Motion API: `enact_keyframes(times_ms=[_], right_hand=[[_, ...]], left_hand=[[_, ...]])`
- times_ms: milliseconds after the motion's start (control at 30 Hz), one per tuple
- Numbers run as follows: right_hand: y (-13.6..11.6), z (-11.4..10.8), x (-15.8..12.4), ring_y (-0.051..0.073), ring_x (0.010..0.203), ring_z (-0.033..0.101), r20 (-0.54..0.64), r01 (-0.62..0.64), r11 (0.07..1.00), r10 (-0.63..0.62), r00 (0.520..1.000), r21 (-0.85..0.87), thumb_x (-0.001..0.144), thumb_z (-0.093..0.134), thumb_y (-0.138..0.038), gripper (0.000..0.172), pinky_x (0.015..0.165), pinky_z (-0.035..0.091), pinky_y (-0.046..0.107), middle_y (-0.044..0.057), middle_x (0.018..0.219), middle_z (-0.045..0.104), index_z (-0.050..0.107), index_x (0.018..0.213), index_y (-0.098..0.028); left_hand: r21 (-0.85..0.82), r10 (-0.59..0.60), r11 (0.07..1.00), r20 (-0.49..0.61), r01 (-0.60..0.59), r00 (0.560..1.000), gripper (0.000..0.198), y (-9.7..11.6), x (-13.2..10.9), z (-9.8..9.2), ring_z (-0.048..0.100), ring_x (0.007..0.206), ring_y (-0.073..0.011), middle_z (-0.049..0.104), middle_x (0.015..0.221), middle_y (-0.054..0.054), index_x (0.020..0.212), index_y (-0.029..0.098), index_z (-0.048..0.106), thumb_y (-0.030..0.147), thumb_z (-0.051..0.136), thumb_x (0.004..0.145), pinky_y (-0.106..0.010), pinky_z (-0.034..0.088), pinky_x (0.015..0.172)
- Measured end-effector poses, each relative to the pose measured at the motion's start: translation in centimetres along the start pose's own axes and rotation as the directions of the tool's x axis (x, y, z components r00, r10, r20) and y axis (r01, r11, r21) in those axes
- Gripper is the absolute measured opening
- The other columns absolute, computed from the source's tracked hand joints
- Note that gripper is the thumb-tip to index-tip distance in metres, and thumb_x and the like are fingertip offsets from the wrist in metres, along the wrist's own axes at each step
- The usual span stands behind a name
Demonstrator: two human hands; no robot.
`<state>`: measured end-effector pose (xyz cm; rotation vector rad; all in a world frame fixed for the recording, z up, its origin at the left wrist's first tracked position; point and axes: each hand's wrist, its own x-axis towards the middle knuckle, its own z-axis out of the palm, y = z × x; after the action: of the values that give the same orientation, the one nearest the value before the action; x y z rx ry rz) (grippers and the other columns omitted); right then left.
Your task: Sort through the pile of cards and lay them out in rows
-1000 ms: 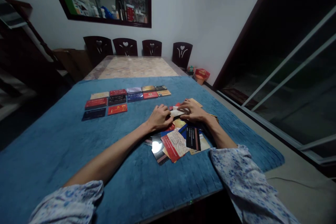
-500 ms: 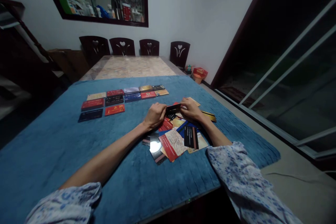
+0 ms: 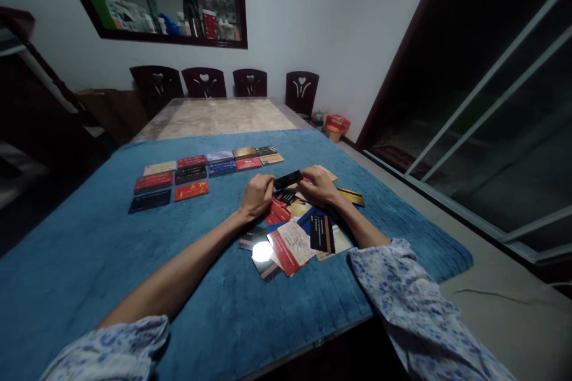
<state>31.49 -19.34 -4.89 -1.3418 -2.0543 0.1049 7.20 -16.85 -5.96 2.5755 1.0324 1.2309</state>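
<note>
A black card (image 3: 287,180) is held up between my two hands, tilted, just above a loose pile of cards. My left hand (image 3: 258,195) pinches its left end, and my right hand (image 3: 318,184) grips its right end. Beneath and in front of them the pile overlaps in many colours: a red and cream card (image 3: 292,246), a black striped card (image 3: 322,232), a dark shiny card (image 3: 264,257) with a bright reflection, and a gold card (image 3: 351,196) beside my right wrist. The print on the held card is too small to read.
Left of the pile, several cards lie in rough rows, among them an orange-red card (image 3: 192,190) and a dark blue card (image 3: 150,201). A blue cloth (image 3: 201,286) covers the near part of the table. Dark chairs (image 3: 250,82) stand at its far end.
The black card has tilted so that more of its face shows, its right end now higher. Both hands still hold it. The whole view has shifted slightly.
</note>
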Motion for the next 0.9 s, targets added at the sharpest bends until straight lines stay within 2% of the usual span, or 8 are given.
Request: enact_keyframes(times_ms=[233,433,567,733,833,900], right_hand=[[-1.1,0.7,0.1,0.019,0.080,0.054,-0.131,-0.083,0.993,0.094,0.987,0.088,0.086,0.057,-0.032,0.014,0.078,0.041,0.031,0.004,0.084,0.068,0.065,0.082,-0.021],[-2.7,1.2,0.7,0.019,0.086,0.061,-0.161,-0.026,0.988,0.051,0.986,0.154,0.087,0.055,-0.024,0.009,0.082,0.044,0.032,0.004,0.093,0.071,0.063,0.092,-0.021],[-3.4,1.3,1.3,0.021,0.088,0.062,-0.162,0.029,0.997,-0.018,0.987,0.065,0.088,0.057,-0.020,0.010,0.082,0.044,0.033,0.005,0.092,0.071,0.064,0.096,-0.021],[-4.1,1.3,2.0,0.024,0.094,0.060,-0.133,0.082,0.989,-0.098,0.986,-0.121,0.091,0.059,-0.018,0.011,0.083,0.041,0.034,0.009,0.095,0.073,0.067,0.099,-0.020],[-4.5,1.4,2.3,0.024,0.094,0.059,-0.094,0.107,0.977,-0.127,0.987,-0.186,0.094,0.059,-0.019,0.010,0.082,0.038,0.034,0.009,0.095,0.073,0.067,0.098,-0.020],[-4.7,1.5,2.4,0.024,0.094,0.058,-0.075,0.119,0.971,-0.137,0.988,-0.206,0.095,0.058,-0.020,0.010,0.081,0.037,0.034,0.009,0.094,0.074,0.068,0.099,-0.020]], left_hand=[[-0.002,-0.054,0.999,0.011,0.054,0.998,0.022,-0.2,0.2,0.1,0.063,0.089,-0.0213,0.072,0.090,-0.006,0.089,0.020,0.070,0.011,0.050,0.092,-0.034,0.052,0.086],[-0.003,-0.114,0.993,0.022,0.114,0.993,0.023,-0.3,0.3,0.0,0.062,0.093,-0.0235,0.073,0.093,-0.008,0.090,0.018,0.071,0.012,0.049,0.090,-0.038,0.051,0.088],[-0.005,-0.140,0.990,-0.031,0.140,0.990,0.023,0.1,0.3,-0.3,0.061,0.098,-0.0249,0.073,0.097,-0.008,0.094,0.019,0.070,0.011,0.050,0.087,-0.039,0.049,0.090],[-0.023,-0.111,0.994,-0.178,0.109,0.978,0.032,1.0,0.0,-0.9,0.060,0.106,-0.0249,0.071,0.107,-0.007,0.114,0.020,0.066,0.010,0.053,0.086,-0.040,0.044,0.095],[-0.005,-0.088,0.996,-0.194,0.089,0.977,0.033,1.3,0.0,-1.1,0.059,0.106,-0.0248,0.070,0.106,-0.006,0.119,0.022,0.065,0.013,0.056,0.089,-0.039,0.043,0.094],[0.016,-0.083,0.996,-0.187,0.088,0.979,0.028,1.3,0.0,-1.1,0.059,0.105,-0.0245,0.069,0.105,-0.006,0.116,0.023,0.067,0.015,0.056,0.092,-0.038,0.042,0.092]])
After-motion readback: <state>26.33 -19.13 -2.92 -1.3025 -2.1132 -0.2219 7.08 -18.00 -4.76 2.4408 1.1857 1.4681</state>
